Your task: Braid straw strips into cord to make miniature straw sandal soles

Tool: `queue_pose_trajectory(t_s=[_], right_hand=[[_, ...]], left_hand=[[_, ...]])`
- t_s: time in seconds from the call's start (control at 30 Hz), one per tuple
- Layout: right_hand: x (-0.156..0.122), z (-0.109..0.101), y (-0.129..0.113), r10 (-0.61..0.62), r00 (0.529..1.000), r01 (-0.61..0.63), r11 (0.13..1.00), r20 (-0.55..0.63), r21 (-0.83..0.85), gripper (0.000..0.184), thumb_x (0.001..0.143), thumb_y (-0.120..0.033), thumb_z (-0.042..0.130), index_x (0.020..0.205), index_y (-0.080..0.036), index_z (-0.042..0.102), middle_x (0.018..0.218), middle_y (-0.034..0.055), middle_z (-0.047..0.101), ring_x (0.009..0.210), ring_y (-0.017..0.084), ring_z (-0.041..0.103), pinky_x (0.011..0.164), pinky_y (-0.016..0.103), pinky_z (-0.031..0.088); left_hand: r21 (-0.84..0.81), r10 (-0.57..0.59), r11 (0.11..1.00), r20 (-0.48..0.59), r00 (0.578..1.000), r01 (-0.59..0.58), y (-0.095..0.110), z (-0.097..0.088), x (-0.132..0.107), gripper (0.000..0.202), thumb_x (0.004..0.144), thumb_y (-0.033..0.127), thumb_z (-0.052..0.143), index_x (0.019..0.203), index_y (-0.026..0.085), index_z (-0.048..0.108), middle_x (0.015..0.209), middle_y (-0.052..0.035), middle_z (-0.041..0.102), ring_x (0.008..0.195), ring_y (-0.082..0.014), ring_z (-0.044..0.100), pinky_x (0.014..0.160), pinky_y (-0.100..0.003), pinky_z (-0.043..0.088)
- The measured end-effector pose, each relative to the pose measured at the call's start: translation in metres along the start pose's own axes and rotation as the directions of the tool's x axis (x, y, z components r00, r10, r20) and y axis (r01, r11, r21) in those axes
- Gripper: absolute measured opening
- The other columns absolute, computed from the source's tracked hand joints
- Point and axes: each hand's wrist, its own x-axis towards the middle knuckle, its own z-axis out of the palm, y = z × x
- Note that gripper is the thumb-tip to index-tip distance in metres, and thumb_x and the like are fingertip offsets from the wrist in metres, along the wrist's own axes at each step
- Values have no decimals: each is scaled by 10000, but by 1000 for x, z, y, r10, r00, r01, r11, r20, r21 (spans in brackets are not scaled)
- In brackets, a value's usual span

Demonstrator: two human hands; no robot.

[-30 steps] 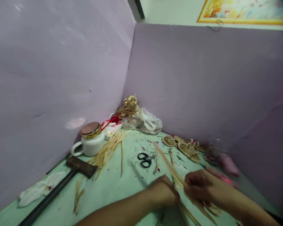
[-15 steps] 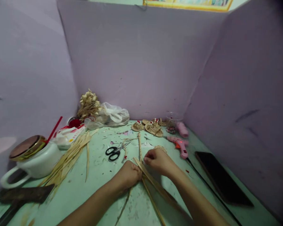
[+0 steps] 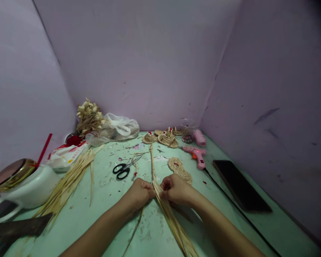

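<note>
My left hand [image 3: 139, 193] and my right hand [image 3: 176, 189] are both closed on a bundle of pale straw strips [image 3: 171, 217] lying on the green table [image 3: 109, 200]. A thin braided end [image 3: 151, 160] runs from between my hands toward the back. The loose strips trail toward me between my forearms. A flat woven straw sole [image 3: 179, 169] lies just beyond my right hand. Black scissors [image 3: 122, 170] lie beyond my left hand.
A white mug with a gold lid [image 3: 18, 185] and a loose straw pile [image 3: 69, 180] are at left. A pink glue gun [image 3: 197, 156], a black phone [image 3: 240, 185], small woven pieces [image 3: 163, 137], a plastic bag [image 3: 120, 127] and purple screens [image 3: 149, 64] surround the space.
The view has swung right and steadied. My hands drew closer together on the straw strips, and the woven sole beyond my right hand has come into view.
</note>
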Motion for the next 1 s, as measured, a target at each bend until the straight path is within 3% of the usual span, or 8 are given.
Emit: queue_pose_trajectory(t_s=[0.2, 0.3, 0.43, 0.57, 0.73, 1.0], right_hand=[[-1, 5, -6, -76, 989, 62, 992, -126, -107, 116, 529, -214, 548, 592, -134, 604, 484, -17, 513, 460, 83, 429, 393, 182, 251], [-1, 4, -5, -90, 985, 76, 993, -147, -94, 102, 525, -209, 556, 574, -131, 600, 481, -17, 512, 467, 85, 430, 398, 186, 251], [1, 4, -3, -57, 997, 63, 992, -56, 109, 78, 524, -169, 549, 585, -132, 581, 461, -29, 496, 423, 70, 417, 388, 179, 266], [2, 3, -5, -14, 999, -1, 938, 42, 346, 47, 518, -151, 568, 542, -138, 529, 408, -49, 459, 369, 61, 412, 370, 174, 296], [0, -2, -9, 61, 994, -99, 870, 93, 484, 86, 493, -129, 596, 516, -131, 514, 384, -65, 454, 347, 54, 424, 379, 175, 361], [4, 0, -5, 31, 994, -78, 860, 101, 504, 137, 469, -105, 615, 533, -143, 500, 377, -87, 461, 331, 45, 415, 346, 158, 357]], left_hand=[[29, 98, 994, 105, 990, -102, -6, -5, 1, 324, 589, 331, 522, 413, 180, 295, 374, 82, 189, 388, -34, 119, 415, -243, 61], [52, 99, 993, 87, 991, -104, -6, -5, 0, 345, 589, 339, 537, 419, 181, 282, 388, 83, 179, 402, -34, 115, 419, -240, 66], [99, 48, 994, -43, 998, -44, -2, 0, -1, 264, 555, 242, 511, 397, 173, 311, 376, 79, 196, 394, -36, 141, 415, -235, 81], [74, 10, 997, -114, 993, -1, 3, 1, -2, 161, 511, 186, 486, 399, 160, 373, 363, 76, 237, 386, -37, 174, 409, -223, 106], [34, -26, 999, -57, 998, 28, 4, -3, 0, 195, 490, 239, 537, 388, 158, 392, 346, 75, 254, 372, -38, 187, 401, -222, 109], [38, 14, 999, -34, 999, -13, 3, -2, -2, 239, 491, 248, 530, 353, 164, 354, 329, 80, 218, 365, -28, 149, 406, -228, 83]])
